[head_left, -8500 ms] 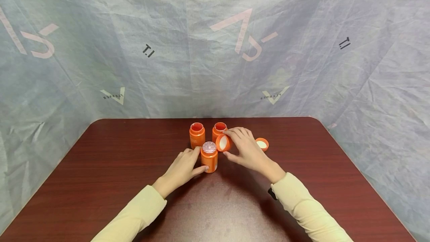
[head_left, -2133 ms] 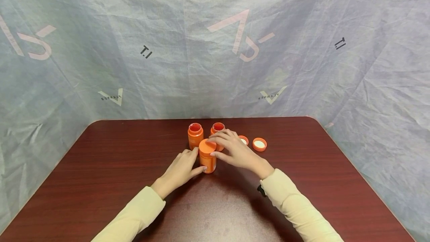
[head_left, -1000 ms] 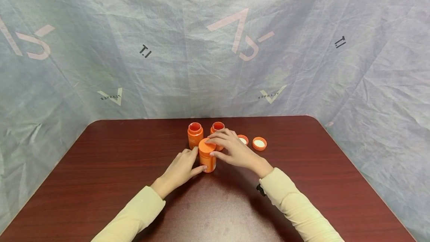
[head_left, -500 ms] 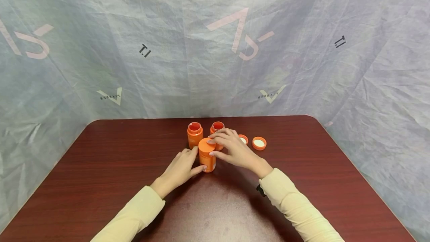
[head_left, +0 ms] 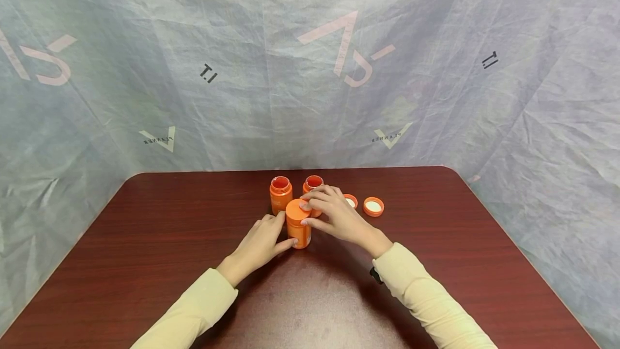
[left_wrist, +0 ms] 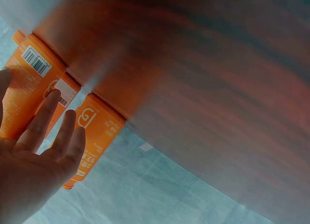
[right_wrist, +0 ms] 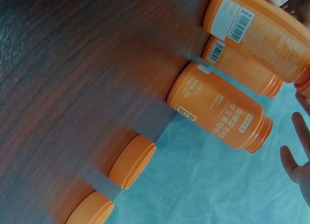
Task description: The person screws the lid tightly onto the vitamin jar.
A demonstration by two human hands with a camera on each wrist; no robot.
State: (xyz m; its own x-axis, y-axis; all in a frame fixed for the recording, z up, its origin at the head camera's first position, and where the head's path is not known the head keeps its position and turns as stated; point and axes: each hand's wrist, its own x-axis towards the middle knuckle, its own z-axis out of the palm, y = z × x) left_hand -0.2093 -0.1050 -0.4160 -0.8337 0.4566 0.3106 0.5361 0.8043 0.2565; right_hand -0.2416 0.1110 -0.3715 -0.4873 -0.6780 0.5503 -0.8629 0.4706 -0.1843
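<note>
In the head view an orange pill bottle (head_left: 301,237) stands upright at the front of a small group, with an orange cap (head_left: 296,210) sitting on its top. My left hand (head_left: 258,244) grips the lower body from the left, thumb at the front. From the right, my right hand (head_left: 339,216) holds the cap, with thumb and fingers at its edge. Behind stand two uncapped orange bottles, a left one (head_left: 281,198) and a right one (head_left: 313,181) partly covered by my right hand. The right wrist view shows the front bottle's barcode label (right_wrist: 232,20).
Two loose orange caps lie white side up on the dark red wooden table (head_left: 169,230): the outer cap (head_left: 373,207), and the inner cap (head_left: 351,201) partly behind my right hand. A grey printed cloth (head_left: 271,69) hangs behind the table and along both sides.
Earlier my right hand held the cap tilted beside the front bottle, whose printed seal showed. Now the cap covers that seal. In the last second my right fingers have shifted slightly on it.
</note>
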